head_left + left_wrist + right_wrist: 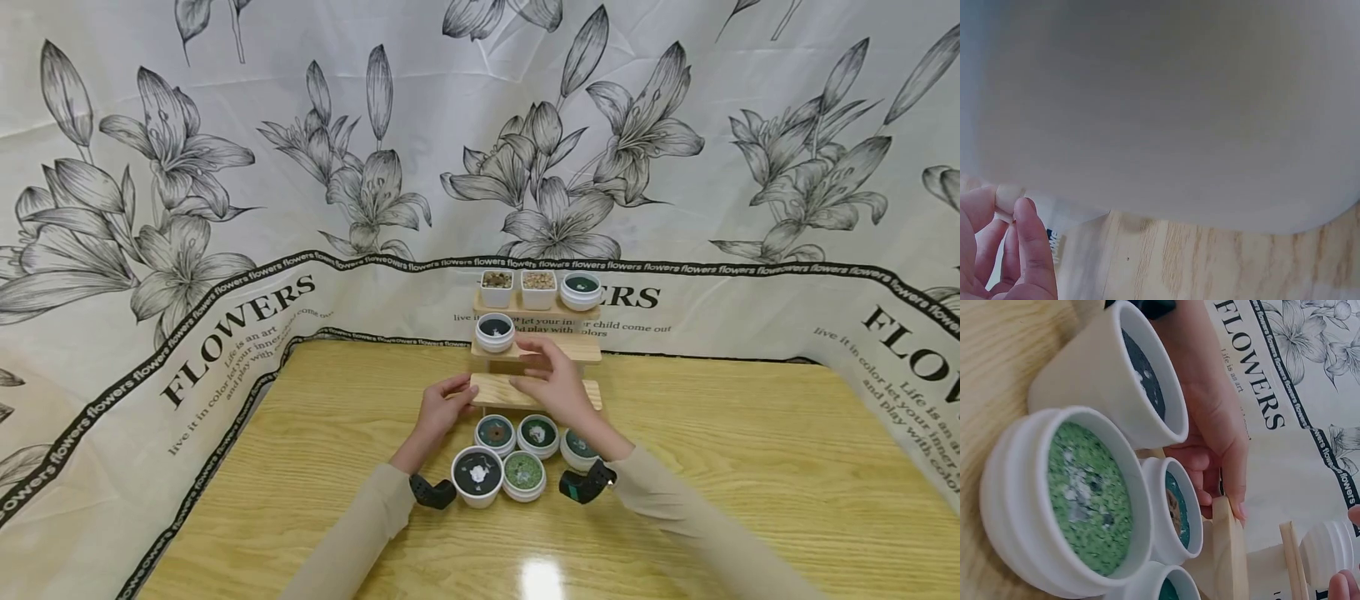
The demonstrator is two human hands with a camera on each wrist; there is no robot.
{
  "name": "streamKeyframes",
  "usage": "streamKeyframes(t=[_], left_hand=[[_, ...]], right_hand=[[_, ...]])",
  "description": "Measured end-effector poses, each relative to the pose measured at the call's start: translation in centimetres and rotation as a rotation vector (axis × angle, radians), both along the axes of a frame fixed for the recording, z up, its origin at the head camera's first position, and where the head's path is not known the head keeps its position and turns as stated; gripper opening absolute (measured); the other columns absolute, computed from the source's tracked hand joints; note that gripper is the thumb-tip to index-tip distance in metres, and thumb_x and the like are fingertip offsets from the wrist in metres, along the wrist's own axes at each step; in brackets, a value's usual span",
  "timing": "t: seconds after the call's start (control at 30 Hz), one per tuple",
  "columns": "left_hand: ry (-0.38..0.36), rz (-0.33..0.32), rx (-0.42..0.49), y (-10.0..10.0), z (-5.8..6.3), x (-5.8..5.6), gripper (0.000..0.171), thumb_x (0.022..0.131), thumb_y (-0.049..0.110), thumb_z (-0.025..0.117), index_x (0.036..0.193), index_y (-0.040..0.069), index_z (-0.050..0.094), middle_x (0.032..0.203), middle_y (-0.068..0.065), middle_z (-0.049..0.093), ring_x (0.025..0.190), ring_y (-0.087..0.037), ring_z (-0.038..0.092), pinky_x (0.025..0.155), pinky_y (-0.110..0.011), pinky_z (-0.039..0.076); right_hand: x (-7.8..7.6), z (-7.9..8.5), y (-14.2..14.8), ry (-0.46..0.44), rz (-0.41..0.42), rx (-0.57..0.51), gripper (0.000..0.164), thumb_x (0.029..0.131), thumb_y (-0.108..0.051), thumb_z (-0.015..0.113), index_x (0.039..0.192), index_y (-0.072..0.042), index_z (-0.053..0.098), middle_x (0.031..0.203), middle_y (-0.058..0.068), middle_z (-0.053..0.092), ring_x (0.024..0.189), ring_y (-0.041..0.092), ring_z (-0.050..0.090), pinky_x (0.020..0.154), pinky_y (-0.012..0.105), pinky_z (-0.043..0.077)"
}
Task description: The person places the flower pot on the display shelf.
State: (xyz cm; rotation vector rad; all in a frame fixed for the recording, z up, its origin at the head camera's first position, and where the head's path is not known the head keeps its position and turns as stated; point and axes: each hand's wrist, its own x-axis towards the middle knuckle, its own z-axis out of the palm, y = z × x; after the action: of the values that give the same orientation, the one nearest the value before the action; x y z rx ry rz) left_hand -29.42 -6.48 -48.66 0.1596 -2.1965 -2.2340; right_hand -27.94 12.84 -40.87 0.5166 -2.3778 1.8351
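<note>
A tiered wooden display stand stands at the back of the table. My left hand pinches the left end of its lowest shelf, thumb over the edge; the right wrist view shows this grip on the board too. My right hand hovers over the lower shelves with loosely bent fingers and nothing between them. Its fingertips come close to the right side of a white pot with dark filling on the middle shelf. In the left wrist view a large blurred white surface hides most of the scene.
On the top shelf are two square white pots and a round one. Several white pots stand before the stand, including a larger dark-filled one and a green-filled one. A flower-printed cloth hangs behind.
</note>
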Motion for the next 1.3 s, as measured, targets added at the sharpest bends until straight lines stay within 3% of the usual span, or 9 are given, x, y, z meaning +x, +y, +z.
streamKeyframes(t=[0.37,0.57,0.87,1.0,1.07,1.2,1.3], left_hand=[[0.006,0.012,-0.002,-0.1,0.0,0.0,0.037,0.089,0.002,0.066,0.123,-0.008,0.060,0.109,-0.022,0.065,0.066,-0.004,0.061,0.065,-0.019,0.059],[0.005,0.018,-0.012,-0.1,0.1,0.0,0.036,0.089,0.003,0.065,0.124,-0.007,0.060,0.110,-0.022,0.064,0.068,-0.003,0.061,0.067,-0.021,0.060],[0.004,0.019,0.006,0.1,-0.1,0.1,0.037,0.088,0.002,0.066,0.123,-0.009,0.060,0.110,-0.023,0.065,0.069,-0.003,0.062,0.066,-0.020,0.060],[0.008,0.019,0.007,0.2,-0.1,0.1,0.036,0.089,0.002,0.065,0.123,-0.009,0.060,0.110,-0.023,0.064,0.069,-0.003,0.062,0.065,-0.019,0.059],[0.003,0.019,0.006,0.1,0.0,0.2,0.036,0.089,0.002,0.065,0.123,-0.009,0.060,0.111,-0.024,0.064,0.069,-0.003,0.062,0.064,-0.018,0.059],[-0.003,0.017,0.008,0.1,0.0,0.2,0.037,0.089,0.002,0.065,0.124,-0.008,0.059,0.113,-0.024,0.064,0.070,-0.002,0.062,0.064,-0.017,0.058],[0.006,0.016,0.005,0.1,0.0,0.2,0.037,0.089,0.002,0.065,0.124,-0.009,0.059,0.114,-0.025,0.063,0.070,-0.002,0.062,0.064,-0.017,0.058]], right_hand=[[3.5,-0.5,1.9,0.074,-0.028,0.030,0.046,0.080,0.005,0.072,0.123,0.003,0.055,0.123,0.019,0.058,0.108,0.036,0.058,0.087,0.029,0.057],[4.8,-0.9,3.1,0.090,-0.032,0.037,0.046,0.080,0.004,0.073,0.122,0.003,0.055,0.121,0.020,0.058,0.106,0.037,0.057,0.084,0.028,0.058],[6.8,-2.4,5.7,0.114,-0.069,0.066,0.044,0.080,0.001,0.074,0.121,0.001,0.057,0.118,0.021,0.059,0.097,0.011,0.059,0.078,0.029,0.058],[7.6,-3.2,7.0,0.131,-0.096,0.083,0.044,0.079,0.002,0.074,0.120,0.001,0.057,0.115,0.021,0.060,0.095,0.006,0.058,0.076,0.026,0.058],[7.9,-3.6,7.6,0.136,-0.110,0.091,0.044,0.079,0.002,0.074,0.120,0.001,0.058,0.114,0.018,0.061,0.096,0.008,0.059,0.075,0.025,0.057],[8.2,-4.4,8.6,0.130,-0.147,0.120,0.044,0.079,-0.003,0.076,0.120,-0.001,0.058,0.111,0.000,0.062,0.095,0.008,0.059,0.076,0.026,0.057],[8.4,-5.0,9.2,0.101,-0.179,0.145,0.047,0.078,-0.006,0.078,0.121,-0.003,0.058,0.112,-0.001,0.061,0.095,0.009,0.058,0.077,0.026,0.056]])
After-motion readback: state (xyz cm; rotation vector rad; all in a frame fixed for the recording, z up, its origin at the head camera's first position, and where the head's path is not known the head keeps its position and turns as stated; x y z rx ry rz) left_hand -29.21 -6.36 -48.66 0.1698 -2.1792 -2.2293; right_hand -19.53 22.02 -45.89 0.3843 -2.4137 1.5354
